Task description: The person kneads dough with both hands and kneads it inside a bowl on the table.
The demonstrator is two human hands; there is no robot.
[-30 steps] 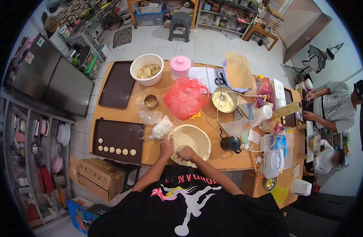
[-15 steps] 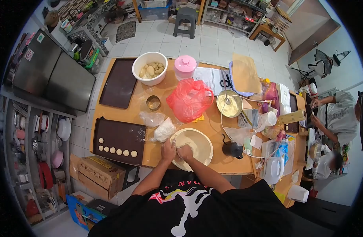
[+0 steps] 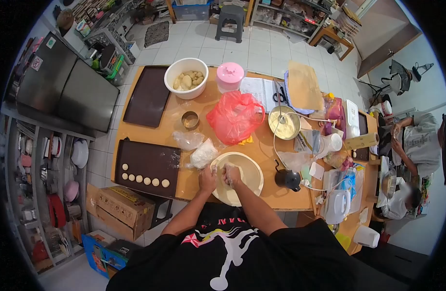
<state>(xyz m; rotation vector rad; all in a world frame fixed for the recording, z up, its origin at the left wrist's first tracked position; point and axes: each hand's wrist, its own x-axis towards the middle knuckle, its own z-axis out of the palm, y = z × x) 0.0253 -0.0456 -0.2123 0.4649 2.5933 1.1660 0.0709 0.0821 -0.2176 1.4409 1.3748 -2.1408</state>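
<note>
A cream bowl [image 3: 250, 177] stands at the table's near edge with pale dough or flour inside. My left hand [image 3: 208, 178] is at its left rim, fingers curled, and what they hold, if anything, is too small to name. Over the bowl's inside, my right hand [image 3: 230, 175] is closed with whitish residue on its fingers; its contents are hidden. Just behind my left hand lies a bag of white flour [image 3: 204, 154]. Several round dough balls [image 3: 146, 181] sit on a dark tray [image 3: 150, 159] to the left.
Behind the bowl are a red plastic bag [image 3: 235, 118], a metal ring [image 3: 190, 120] and a white tub [image 3: 186, 78] of dough pieces. A metal bowl [image 3: 284, 122] and a black pot [image 3: 287, 179] stand to the right. Two people [image 3: 417, 140] are at the far right.
My right hand has risen slightly from lower in the bowl, its fingers still closed. The left hand stays at the rim. The view has shifted a little.
</note>
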